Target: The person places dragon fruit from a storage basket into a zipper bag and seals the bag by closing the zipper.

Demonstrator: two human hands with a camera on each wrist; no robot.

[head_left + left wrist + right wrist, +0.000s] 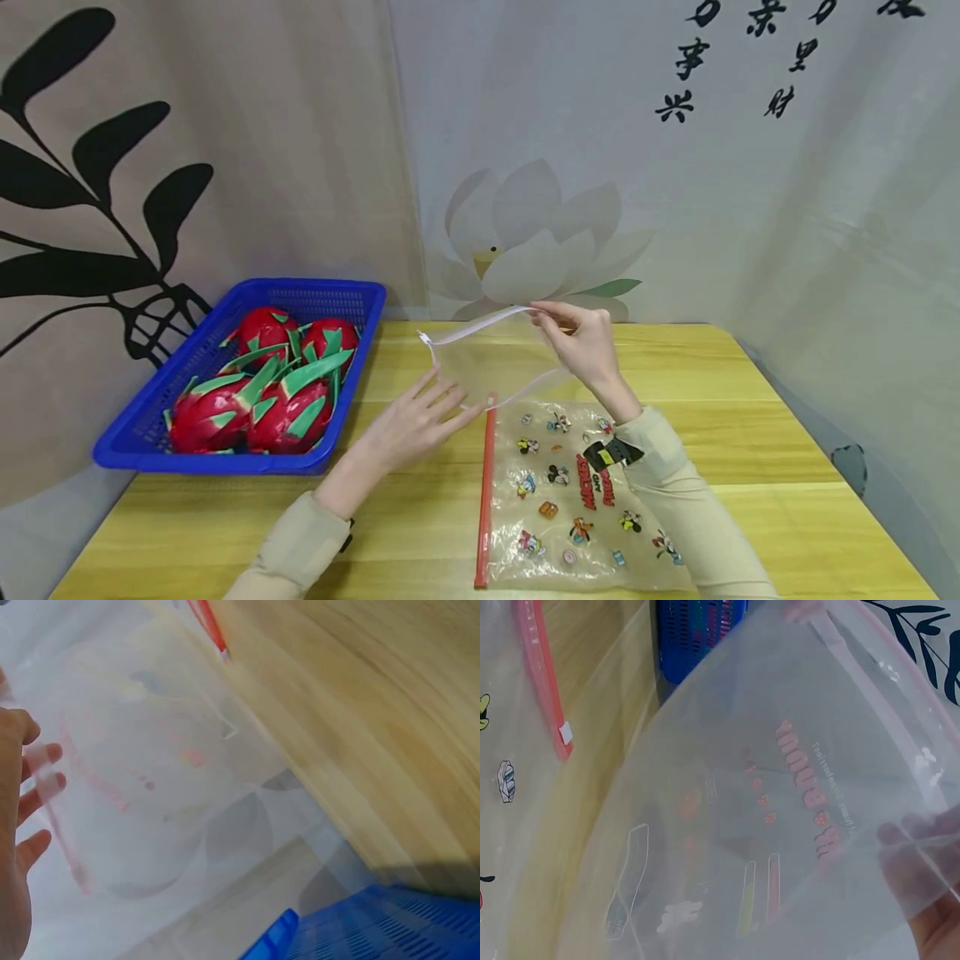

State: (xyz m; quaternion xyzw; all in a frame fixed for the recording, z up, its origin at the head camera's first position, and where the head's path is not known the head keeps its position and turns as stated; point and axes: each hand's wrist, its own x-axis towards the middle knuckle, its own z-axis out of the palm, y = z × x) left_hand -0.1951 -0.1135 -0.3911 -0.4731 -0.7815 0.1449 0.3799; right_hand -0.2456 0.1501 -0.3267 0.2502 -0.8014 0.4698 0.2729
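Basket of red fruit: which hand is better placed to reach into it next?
Likely the left hand: it is much nearer the basket, while the right hand pinches the raised bag.

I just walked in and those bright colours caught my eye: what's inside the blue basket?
Four red dragon fruits with green tips can be seen in the blue basket. Whatever lies directly beneath them is covered and cannot be seen.

in left wrist view the clear bag [169,776] is blurred, the blue basket [390,922] cut off.
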